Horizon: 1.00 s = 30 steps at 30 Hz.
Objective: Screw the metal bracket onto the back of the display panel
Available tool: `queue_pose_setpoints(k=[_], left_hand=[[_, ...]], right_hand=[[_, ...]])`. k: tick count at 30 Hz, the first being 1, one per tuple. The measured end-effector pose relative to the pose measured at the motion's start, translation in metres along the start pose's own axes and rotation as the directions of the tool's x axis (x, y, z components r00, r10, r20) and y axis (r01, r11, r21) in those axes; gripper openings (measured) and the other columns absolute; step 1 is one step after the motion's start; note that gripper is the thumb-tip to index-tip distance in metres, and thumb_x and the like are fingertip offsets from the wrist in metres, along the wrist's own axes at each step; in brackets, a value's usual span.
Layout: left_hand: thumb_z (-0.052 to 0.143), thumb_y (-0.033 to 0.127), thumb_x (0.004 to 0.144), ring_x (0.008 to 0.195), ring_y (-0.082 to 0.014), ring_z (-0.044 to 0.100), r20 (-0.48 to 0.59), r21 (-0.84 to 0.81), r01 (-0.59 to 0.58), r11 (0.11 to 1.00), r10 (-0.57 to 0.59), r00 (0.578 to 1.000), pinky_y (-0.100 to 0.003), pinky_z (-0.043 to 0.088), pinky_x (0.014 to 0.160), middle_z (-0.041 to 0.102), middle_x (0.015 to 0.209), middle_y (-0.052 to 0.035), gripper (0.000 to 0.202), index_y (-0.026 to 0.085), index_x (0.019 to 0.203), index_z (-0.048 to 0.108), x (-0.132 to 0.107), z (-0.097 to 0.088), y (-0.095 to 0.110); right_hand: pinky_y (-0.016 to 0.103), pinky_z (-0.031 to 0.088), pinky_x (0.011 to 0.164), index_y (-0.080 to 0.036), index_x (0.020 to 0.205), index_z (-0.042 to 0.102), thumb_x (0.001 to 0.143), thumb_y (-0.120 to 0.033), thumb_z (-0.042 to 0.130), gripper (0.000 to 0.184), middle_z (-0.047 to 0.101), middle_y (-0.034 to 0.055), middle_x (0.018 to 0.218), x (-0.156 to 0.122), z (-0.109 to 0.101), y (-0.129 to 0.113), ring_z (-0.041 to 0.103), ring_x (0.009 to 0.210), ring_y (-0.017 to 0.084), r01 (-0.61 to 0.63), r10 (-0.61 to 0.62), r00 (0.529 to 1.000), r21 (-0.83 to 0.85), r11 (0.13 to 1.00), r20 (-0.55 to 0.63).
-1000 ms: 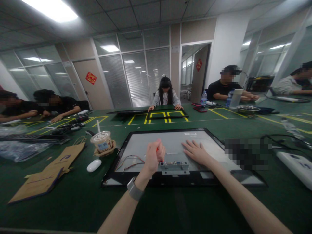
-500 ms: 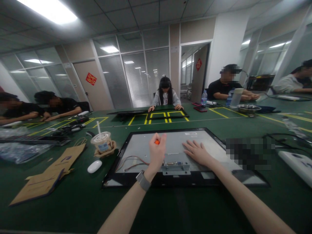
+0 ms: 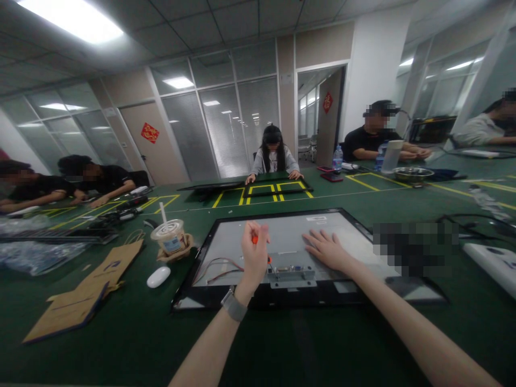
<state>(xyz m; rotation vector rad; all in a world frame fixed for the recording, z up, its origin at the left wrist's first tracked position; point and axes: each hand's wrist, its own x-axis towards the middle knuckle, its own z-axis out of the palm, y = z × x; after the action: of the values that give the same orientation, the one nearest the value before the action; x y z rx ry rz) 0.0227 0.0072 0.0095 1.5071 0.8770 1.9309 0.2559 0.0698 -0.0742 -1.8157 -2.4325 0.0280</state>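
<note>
Left hand (image 3: 255,259) curled round an orange tool (image 3: 255,240), right hand (image 3: 327,250) spread palm-down on the panel (image 3: 282,232) at their twelve o'clock. If the tool slips beside the bracket (image 3: 293,280), it could scratch the panel or snag wires (image 3: 229,262) at its nine o'clock. I cannot read its one-o'clock label (image 3: 316,219); a sign (image 3: 328,102) says 福.
</note>
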Motion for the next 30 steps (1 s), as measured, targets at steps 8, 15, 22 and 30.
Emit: queue_pose_setpoints(k=[8, 15, 22, 30], left_hand=[[0.039, 0.042, 0.1, 0.058, -0.0127, 0.045, -0.012, 0.062, -0.076, 0.995, 0.077, 0.997, -0.027, 0.037, 0.059, 0.041, 0.063, 0.0024, 0.042, 0.021, 0.064, 0.042, -0.015, 0.001, -0.004], [0.042, 0.03, 0.094, 0.057, -0.0096, 0.044, 0.064, -0.149, 0.131, 0.98, -0.122, 0.99, -0.023, 0.038, 0.057, 0.042, 0.07, 0.0035, 0.024, 0.021, 0.073, 0.041, -0.012, 0.005, 0.003], [0.044, 0.042, 0.097, 0.052, -0.0081, 0.039, 0.029, -0.169, 0.175, 0.97, -0.173, 0.985, -0.019, 0.037, 0.052, 0.041, 0.064, 0.0062, 0.03, 0.021, 0.076, 0.039, -0.012, 0.002, 0.003], [0.049, 0.049, 0.095, 0.054, -0.0078, 0.048, 0.059, 0.063, 0.104, 0.993, -0.108, 0.992, -0.019, 0.041, 0.052, 0.05, 0.068, 0.0038, 0.033, 0.02, 0.079, 0.05, -0.019, -0.003, -0.002]], right_hand=[[0.066, 0.022, 0.11, -0.028, 0.153, 0.036, 0.098, -0.057, 0.018, 0.064, 0.031, 0.0098, 0.16, 0.0, -0.003, 0.0, 0.024, 0.144, 0.04, 0.006, -0.006, 1.0, -0.012, 1.0, 0.014], [0.066, 0.023, 0.11, -0.027, 0.152, 0.037, 0.098, -0.054, 0.02, 0.063, 0.031, 0.0099, 0.16, -0.002, -0.003, -0.002, 0.026, 0.143, 0.041, 0.004, -0.004, 1.0, -0.013, 1.0, 0.002], [0.067, 0.023, 0.11, -0.027, 0.152, 0.038, 0.099, -0.053, 0.02, 0.062, 0.033, 0.0105, 0.159, -0.001, -0.001, -0.001, 0.027, 0.143, 0.041, 0.01, -0.01, 1.0, -0.022, 1.0, -0.014], [0.065, 0.023, 0.111, -0.029, 0.152, 0.038, 0.099, -0.056, 0.02, 0.062, 0.034, 0.009, 0.159, -0.001, 0.002, 0.002, 0.026, 0.143, 0.039, 0.017, -0.017, 1.0, -0.018, 1.0, -0.024]])
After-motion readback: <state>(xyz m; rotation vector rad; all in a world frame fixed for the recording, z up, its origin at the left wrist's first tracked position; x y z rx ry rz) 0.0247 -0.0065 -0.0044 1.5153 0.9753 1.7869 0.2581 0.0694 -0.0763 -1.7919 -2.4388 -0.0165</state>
